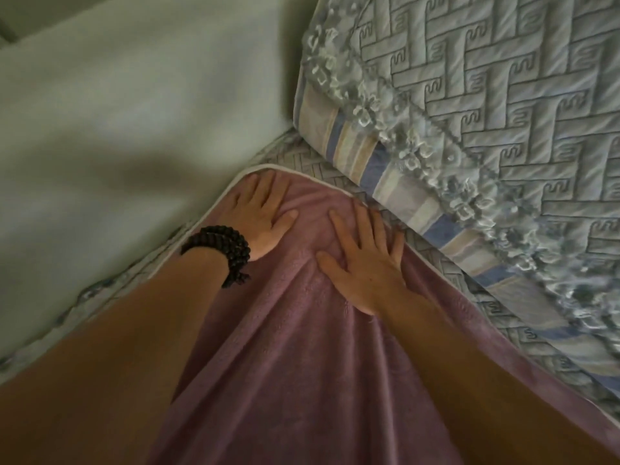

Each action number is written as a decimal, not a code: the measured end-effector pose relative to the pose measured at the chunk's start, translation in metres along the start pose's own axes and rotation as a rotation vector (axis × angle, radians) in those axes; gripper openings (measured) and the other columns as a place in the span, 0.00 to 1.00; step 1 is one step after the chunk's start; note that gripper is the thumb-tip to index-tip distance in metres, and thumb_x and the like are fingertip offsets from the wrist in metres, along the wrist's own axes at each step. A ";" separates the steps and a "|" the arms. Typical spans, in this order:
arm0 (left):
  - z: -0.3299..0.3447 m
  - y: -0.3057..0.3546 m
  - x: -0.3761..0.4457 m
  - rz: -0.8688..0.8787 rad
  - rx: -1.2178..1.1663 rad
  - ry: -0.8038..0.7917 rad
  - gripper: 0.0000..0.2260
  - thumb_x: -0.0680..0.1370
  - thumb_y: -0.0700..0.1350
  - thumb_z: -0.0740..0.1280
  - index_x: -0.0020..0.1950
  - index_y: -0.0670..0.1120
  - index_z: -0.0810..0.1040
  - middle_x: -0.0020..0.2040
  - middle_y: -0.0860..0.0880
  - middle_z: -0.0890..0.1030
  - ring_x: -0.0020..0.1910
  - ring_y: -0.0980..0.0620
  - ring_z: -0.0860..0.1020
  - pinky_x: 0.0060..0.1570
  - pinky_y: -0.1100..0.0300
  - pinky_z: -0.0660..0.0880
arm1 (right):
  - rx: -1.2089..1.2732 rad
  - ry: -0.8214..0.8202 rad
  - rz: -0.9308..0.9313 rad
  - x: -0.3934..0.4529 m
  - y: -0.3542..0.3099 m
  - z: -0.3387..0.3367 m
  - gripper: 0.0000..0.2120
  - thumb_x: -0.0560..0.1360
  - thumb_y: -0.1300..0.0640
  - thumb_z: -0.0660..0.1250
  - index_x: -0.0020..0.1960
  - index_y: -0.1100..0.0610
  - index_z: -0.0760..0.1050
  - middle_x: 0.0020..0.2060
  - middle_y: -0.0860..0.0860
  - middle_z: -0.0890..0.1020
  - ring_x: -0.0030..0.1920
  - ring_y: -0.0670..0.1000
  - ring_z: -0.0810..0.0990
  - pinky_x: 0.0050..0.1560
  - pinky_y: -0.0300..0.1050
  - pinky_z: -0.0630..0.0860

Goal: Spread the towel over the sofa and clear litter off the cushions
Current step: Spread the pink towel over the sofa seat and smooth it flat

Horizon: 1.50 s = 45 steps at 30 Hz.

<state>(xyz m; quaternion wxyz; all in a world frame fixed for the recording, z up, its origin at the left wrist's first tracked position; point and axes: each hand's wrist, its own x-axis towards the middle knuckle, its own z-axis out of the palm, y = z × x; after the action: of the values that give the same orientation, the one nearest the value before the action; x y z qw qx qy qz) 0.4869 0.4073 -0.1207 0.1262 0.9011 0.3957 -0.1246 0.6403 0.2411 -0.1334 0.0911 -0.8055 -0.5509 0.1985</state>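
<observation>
At the corner of the sofa point(352, 182), where the seat meets a back cushion point(503, 112), a mauve towel point(302, 347) is laid over the quilted cover. Its rounded, white-edged corner is tucked close to the pale wall point(117, 112). Both hands are pressed flat on the cloth with fingers spread; nothing is pinched or clasped by either. The left hand point(261, 213), marked by a dark bead bracelet point(224, 250) at the wrist, is placed on the far corner. The right hand point(365, 263) is set just beside it, nearer the cushion, at the towel's right edge.

Spreading is judged to be well under way but not finished: folds and ridges are seen running between the hands and down toward the viewer, so smoothing is left to do. A strip of quilted seat is left bare between towel and cushion. No litter can be made out on the parts shown; whether any is left elsewhere cannot be told, since only this corner is in view.
</observation>
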 end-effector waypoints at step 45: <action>0.068 -0.167 -0.331 -0.419 -0.289 0.047 0.26 0.83 0.55 0.51 0.79 0.47 0.52 0.80 0.46 0.51 0.79 0.45 0.50 0.76 0.46 0.51 | -0.344 -0.264 -0.395 -0.050 -0.283 0.105 0.27 0.82 0.39 0.41 0.79 0.43 0.46 0.81 0.54 0.45 0.80 0.56 0.40 0.76 0.64 0.37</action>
<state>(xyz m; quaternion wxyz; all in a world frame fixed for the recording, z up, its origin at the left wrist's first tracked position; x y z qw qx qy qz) 0.1370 0.2689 -0.0988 0.2158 0.7748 0.5902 -0.0694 0.3399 0.2943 -0.1142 -0.0823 -0.6533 -0.7298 0.1839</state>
